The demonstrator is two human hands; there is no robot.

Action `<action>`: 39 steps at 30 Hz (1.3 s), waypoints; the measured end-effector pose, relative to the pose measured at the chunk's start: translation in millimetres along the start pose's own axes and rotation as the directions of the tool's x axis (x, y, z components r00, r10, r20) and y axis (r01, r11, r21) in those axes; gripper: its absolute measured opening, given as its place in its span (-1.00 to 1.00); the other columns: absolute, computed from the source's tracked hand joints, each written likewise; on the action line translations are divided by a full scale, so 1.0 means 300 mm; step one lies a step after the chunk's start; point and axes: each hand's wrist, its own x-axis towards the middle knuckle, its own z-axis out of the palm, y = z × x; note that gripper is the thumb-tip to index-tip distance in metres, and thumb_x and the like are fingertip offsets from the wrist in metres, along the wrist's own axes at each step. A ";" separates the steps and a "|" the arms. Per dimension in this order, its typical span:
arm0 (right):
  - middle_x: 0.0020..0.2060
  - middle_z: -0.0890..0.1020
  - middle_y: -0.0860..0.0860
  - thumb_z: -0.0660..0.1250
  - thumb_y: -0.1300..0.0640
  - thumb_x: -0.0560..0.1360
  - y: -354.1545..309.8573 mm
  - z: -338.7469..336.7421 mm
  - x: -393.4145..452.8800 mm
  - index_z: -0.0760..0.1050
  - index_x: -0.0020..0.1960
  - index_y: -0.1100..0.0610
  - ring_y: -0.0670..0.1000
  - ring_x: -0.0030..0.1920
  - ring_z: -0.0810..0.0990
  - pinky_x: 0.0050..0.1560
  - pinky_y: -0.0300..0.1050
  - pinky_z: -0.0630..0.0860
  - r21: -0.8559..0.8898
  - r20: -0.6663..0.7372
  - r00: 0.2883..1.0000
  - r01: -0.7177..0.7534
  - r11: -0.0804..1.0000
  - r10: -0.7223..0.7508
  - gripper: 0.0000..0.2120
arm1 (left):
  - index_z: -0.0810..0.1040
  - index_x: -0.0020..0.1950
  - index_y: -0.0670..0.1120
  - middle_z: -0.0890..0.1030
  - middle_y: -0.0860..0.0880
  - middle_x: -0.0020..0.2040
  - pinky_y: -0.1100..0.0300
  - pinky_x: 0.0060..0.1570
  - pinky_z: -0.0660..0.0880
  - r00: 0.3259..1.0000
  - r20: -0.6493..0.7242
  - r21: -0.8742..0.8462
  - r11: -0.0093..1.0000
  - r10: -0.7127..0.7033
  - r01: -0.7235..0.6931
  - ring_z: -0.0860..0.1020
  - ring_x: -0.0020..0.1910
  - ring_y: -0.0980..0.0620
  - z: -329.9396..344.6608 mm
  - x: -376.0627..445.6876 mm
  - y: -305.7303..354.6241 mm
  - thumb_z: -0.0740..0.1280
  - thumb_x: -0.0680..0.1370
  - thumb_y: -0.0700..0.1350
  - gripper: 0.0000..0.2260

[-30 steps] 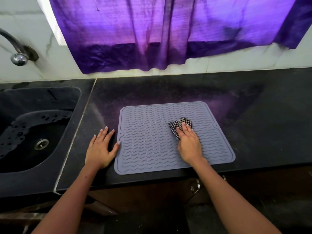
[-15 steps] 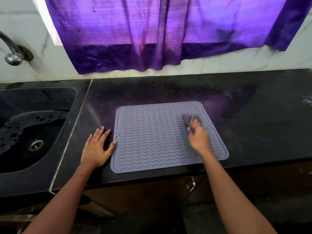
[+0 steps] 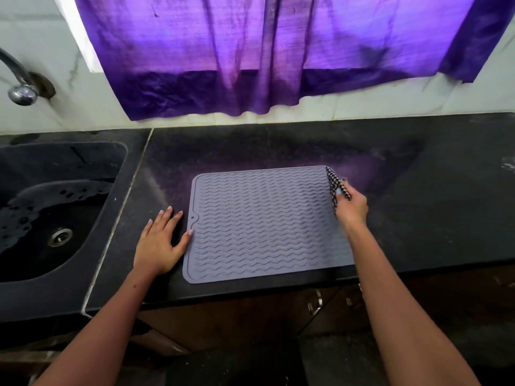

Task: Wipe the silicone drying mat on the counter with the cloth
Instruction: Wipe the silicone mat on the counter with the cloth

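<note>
Head view looks down on a dark tabletop [image 3: 278, 146] with the grey ribbed mat [image 3: 264, 227] lying flat near its front edge, squared to it, which keeps the whole surface within easy reach of both arms. Left hand [image 3: 160, 243] lies flat on the tabletop just beside the mat's left edge, fingers straight and spread, holding nothing; its thumb tip touches that edge, probably to brace the light silicone sheet against sliding sideways while it is rubbed. Right hand [image 3: 351, 206] is at the far right corner, its grip closed on the checked cloth [image 3: 334, 183], fingers curled round a bunched wad so the fabric does not trail or unfold. Cloth sits right at the mat's right border, partly over it, so the wiping appears to be working along the rim; whether it presses the tabletop too cannot be told. Sink [image 3: 55, 218] with foamy water is well apart to the left, under the tap [image 3: 21, 84], and a purple curtain [image 3: 250, 51] hangs behind, clear of the work.
</note>
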 end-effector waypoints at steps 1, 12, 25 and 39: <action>0.34 0.46 0.05 0.19 0.29 0.56 0.006 -0.015 -0.009 0.39 0.38 0.17 0.04 0.35 0.41 0.38 -0.15 0.27 -0.137 -0.016 0.995 0.097 0.986 -0.100 -0.61 | 0.28 0.48 -0.02 0.20 -0.06 0.52 0.03 0.48 -0.02 1.000 -0.001 -0.003 1.000 0.002 -0.002 0.10 0.52 0.00 -0.001 0.001 0.000 -0.12 0.43 0.39 -0.24; 0.53 0.00 0.03 0.22 0.26 0.54 0.168 -0.011 -0.002 0.15 0.49 0.09 0.05 0.53 -0.01 0.51 0.00 0.04 -0.621 0.404 0.887 0.444 0.646 -0.222 -0.44 | 0.27 0.48 -0.01 0.19 -0.06 0.52 0.03 0.48 -0.02 1.000 -0.015 0.005 1.000 0.014 -0.014 0.10 0.52 0.01 0.013 0.007 -0.010 -0.11 0.45 0.37 -0.27; 0.43 0.34 0.00 0.21 0.30 0.54 0.078 -0.153 -0.139 0.35 0.40 0.12 0.04 0.39 0.36 0.42 -0.08 0.19 -0.366 0.014 0.984 0.170 0.915 -0.177 -0.57 | 0.27 0.48 -0.04 0.19 -0.09 0.52 0.01 0.48 0.00 1.000 0.000 0.005 1.000 0.008 -0.008 0.11 0.52 -0.02 0.006 0.001 -0.006 -0.13 0.43 0.38 -0.23; 0.30 0.51 0.02 0.17 0.30 0.57 0.175 -0.185 -0.083 0.44 0.33 0.16 -0.03 0.22 0.51 0.27 -0.12 0.41 0.043 0.265 0.964 -0.049 0.998 0.036 -0.65 | 0.26 0.48 -0.03 0.17 -0.08 0.53 0.02 0.48 -0.02 1.000 0.009 0.019 1.000 0.000 0.000 0.10 0.52 -0.02 0.012 0.005 -0.007 -0.12 0.42 0.38 -0.24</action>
